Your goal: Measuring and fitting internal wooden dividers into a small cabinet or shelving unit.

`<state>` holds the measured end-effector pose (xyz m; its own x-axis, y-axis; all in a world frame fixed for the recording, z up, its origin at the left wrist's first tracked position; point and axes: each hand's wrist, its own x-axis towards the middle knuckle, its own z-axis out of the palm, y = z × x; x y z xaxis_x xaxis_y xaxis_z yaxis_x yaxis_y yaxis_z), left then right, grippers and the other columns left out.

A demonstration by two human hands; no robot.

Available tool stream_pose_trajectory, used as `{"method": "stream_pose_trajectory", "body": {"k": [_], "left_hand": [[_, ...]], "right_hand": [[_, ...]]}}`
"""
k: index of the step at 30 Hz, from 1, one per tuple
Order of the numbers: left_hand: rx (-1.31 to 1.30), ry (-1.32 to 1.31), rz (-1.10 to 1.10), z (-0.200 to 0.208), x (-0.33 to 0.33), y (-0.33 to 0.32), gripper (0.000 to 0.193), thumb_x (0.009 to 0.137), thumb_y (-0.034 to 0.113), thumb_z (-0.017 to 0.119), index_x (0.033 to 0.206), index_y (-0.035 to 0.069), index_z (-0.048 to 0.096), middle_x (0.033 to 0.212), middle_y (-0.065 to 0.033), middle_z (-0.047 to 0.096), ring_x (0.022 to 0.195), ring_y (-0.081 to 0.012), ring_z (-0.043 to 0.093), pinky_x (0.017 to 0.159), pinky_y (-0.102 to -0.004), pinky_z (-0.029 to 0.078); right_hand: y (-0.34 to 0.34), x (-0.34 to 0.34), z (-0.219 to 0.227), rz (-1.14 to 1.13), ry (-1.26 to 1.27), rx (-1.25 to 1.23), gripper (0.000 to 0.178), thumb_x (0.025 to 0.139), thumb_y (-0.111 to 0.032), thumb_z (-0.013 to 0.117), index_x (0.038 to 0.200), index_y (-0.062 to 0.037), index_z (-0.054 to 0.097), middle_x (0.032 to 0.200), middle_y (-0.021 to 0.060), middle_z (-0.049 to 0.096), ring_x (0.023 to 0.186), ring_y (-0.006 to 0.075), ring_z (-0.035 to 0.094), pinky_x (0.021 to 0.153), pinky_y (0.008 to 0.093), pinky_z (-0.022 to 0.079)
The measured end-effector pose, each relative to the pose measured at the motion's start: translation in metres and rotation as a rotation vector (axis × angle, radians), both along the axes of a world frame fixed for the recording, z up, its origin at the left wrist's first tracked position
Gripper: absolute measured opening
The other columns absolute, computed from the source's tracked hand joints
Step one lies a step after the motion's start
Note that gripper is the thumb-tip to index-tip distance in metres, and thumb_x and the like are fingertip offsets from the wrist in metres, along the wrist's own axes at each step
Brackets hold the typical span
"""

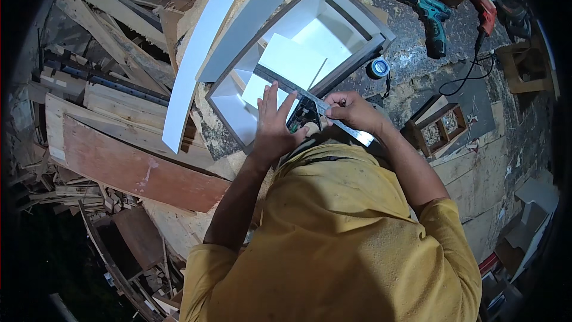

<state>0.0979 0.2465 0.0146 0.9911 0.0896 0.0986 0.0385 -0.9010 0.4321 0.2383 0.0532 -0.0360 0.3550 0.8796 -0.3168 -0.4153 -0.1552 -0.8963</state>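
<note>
In my right hand (351, 112) is a silver metal ruler (357, 134), pinched near its lower right end. It runs up and left along a dark strip (275, 77) that crosses a white panel (289, 59). My left hand (274, 120) rests with spread fingers at the panel's near part, its fingertips by the dark strip. Under the panel stands an open box (351, 21) with white inside walls and a dark frame. Small dark items between my hands are partly hidden and cannot be made out.
A teal cordless drill (432, 18), a red corded tool (484, 15) and a round blue-and-white object (378, 68) lie to the right. A small wooden divided box (440, 131) sits nearer. At left are long white boards (193, 77), a reddish plank (137, 164) and scrap wood.
</note>
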Motion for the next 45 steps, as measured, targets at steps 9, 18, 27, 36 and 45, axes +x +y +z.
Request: {"method": "stream_pose_trajectory", "body": {"k": [9,18,27,36,45], "left_hand": [[0.03,0.056,0.032,-0.001,0.003,-0.003,0.088,0.062,0.019,0.086,0.139,0.007,0.047,0.151,-0.0322,0.025,0.141,-0.0537,0.024,0.11,-0.0672,0.024],[0.041,0.114,0.043,0.002,0.006,-0.004,0.085,0.064,0.022,0.084,0.139,0.005,0.047,0.148,-0.0361,0.026,0.139,-0.057,0.023,0.109,-0.0688,0.022],[0.055,0.114,0.036,0.0,0.005,-0.002,0.084,0.065,0.022,0.08,0.141,0.008,0.046,0.148,-0.0358,0.027,0.138,-0.0584,0.023,0.108,-0.0697,0.022],[0.03,0.084,0.022,-0.007,0.003,0.001,0.086,0.066,0.025,0.079,0.143,0.012,0.044,0.15,-0.0348,0.024,0.138,-0.0602,0.021,0.106,-0.073,0.02],[-0.012,0.021,-0.006,-0.015,-0.001,0.005,0.091,0.068,0.027,0.078,0.148,0.017,0.036,0.153,-0.0323,0.021,0.139,-0.0598,0.018,0.106,-0.0741,0.016]], "right_hand": [[0.0,0.0,-0.003,-0.009,0.012,0.028,0.008,0.091,-0.007,0.061,0.097,-0.0013,0.065,0.079,0.0,0.066,0.074,0.0077,0.059,0.07,0.0227,0.044],[0.0,0.001,-0.003,-0.017,0.01,0.028,0.009,0.091,-0.009,0.061,0.093,-0.002,0.066,0.076,-0.0009,0.066,0.072,0.0065,0.058,0.068,0.0239,0.043],[-0.001,0.001,-0.003,-0.02,0.073,0.038,0.011,0.089,-0.008,0.061,0.095,-0.0007,0.067,0.079,0.0007,0.068,0.073,0.007,0.061,0.07,0.0234,0.046],[-0.002,0.001,-0.005,-0.031,0.081,0.038,0.013,0.088,-0.007,0.061,0.097,0.0005,0.067,0.08,0.0019,0.068,0.074,0.008,0.062,0.07,0.0241,0.047],[-0.002,0.003,-0.004,-0.013,0.06,0.012,0.014,0.087,-0.007,0.062,0.098,0.0011,0.067,0.08,0.002,0.068,0.074,0.0085,0.062,0.072,0.0248,0.048]]}}
